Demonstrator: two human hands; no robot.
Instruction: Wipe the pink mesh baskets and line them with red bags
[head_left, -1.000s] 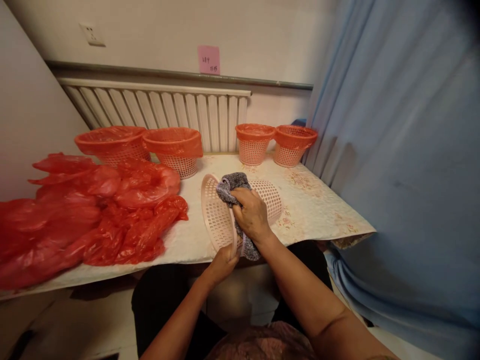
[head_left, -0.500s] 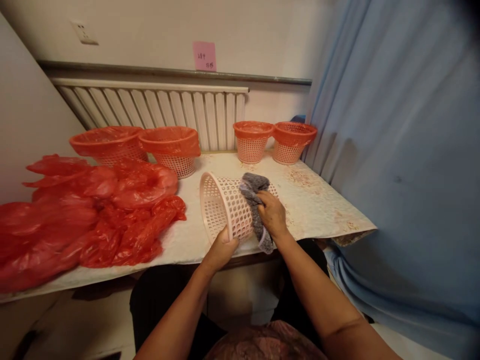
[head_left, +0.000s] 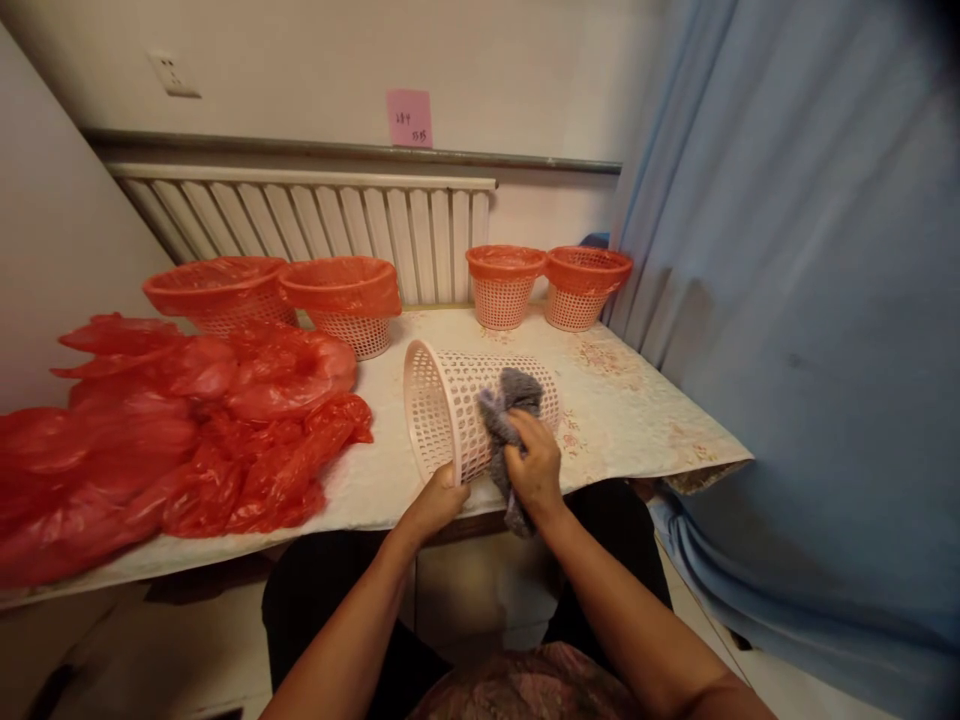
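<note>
A pale pink perforated basket (head_left: 471, 385) lies on its side at the front of the table, its mouth facing left. My left hand (head_left: 437, 503) grips the basket's rim at the lower edge of the mouth. Bunched in my right hand (head_left: 534, 462) is a grey cloth (head_left: 519, 390), pressed against the near side of the basket. Part of the cloth hangs down below my right hand, over the table's front edge.
Red plastic bags (head_left: 255, 430) are heaped on the left of the table (head_left: 630, 430). Red-lined baskets stand at the back, two at left (head_left: 352, 330) and two at right (head_left: 502, 300). A radiator (head_left: 337, 215) is behind; a blue curtain (head_left: 787, 300) hangs at right.
My right hand and the cloth have moved down and slightly left along the basket's side, uncovering more of its upper side. My left hand still holds the rim, slightly further left.
</note>
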